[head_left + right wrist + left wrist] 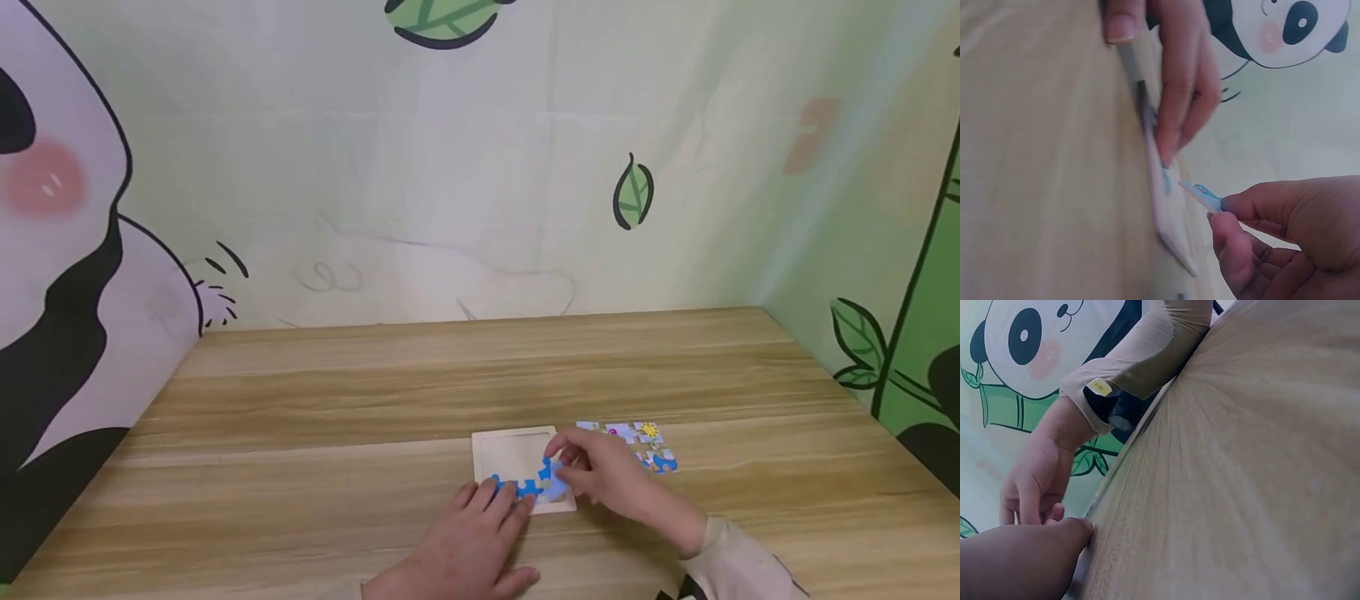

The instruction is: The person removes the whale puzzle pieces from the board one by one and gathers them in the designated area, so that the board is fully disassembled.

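A small square wooden puzzle tray (517, 454) lies on the table, with several blue puzzle pieces (529, 488) along its near side. My left hand (472, 546) rests at the tray's near left, its spread fingers touching the near edge and the blue pieces. Over the tray's right side, my right hand (611, 471) pinches a light blue puzzle piece (1202, 196) between thumb and fingertips. In the right wrist view this piece is tilted and held just off the tray. The left wrist view shows the left thumb (1079, 531) in front, with the tray mostly hidden.
Just right of the tray lie loose puzzle pieces (649, 432), one with a yellow sun, partly hidden behind the right hand. The wood-grain table (337, 400) meets a wall (465, 192) printed with a panda and leaves at the back and sides.
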The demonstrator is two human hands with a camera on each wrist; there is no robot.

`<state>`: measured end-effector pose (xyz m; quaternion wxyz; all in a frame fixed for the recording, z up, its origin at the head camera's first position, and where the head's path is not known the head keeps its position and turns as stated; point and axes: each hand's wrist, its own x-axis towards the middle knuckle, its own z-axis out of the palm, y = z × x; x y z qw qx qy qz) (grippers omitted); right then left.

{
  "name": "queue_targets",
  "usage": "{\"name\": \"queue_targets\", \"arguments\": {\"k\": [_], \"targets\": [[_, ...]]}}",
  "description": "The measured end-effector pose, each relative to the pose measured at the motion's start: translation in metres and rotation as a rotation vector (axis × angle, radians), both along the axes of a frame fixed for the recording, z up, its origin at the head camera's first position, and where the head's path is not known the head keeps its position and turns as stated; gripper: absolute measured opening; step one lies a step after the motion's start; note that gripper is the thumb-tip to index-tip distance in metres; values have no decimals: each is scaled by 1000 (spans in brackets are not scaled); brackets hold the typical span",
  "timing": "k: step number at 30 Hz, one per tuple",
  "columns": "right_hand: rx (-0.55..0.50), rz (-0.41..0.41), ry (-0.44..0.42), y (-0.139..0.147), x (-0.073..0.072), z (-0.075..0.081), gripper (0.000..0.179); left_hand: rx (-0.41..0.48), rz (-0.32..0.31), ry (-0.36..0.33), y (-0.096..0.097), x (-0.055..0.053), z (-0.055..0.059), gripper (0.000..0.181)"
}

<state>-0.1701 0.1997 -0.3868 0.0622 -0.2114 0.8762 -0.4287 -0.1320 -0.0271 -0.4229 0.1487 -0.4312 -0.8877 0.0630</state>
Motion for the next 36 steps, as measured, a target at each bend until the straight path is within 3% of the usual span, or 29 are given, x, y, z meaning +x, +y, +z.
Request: {"name": "queue_targets", "arguments": {"k": [8, 28, 36], "targets": [[-65, -22, -71, 16, -3, 21, 20, -14, 4, -43, 0, 0, 2, 70], [-5, 2, -59, 62, -5, 47, 24, -14, 13, -92, 0, 0, 2, 70], [4, 4, -46, 75, -3, 46, 22, 8, -3, -30, -1, 0, 0, 69]]}}
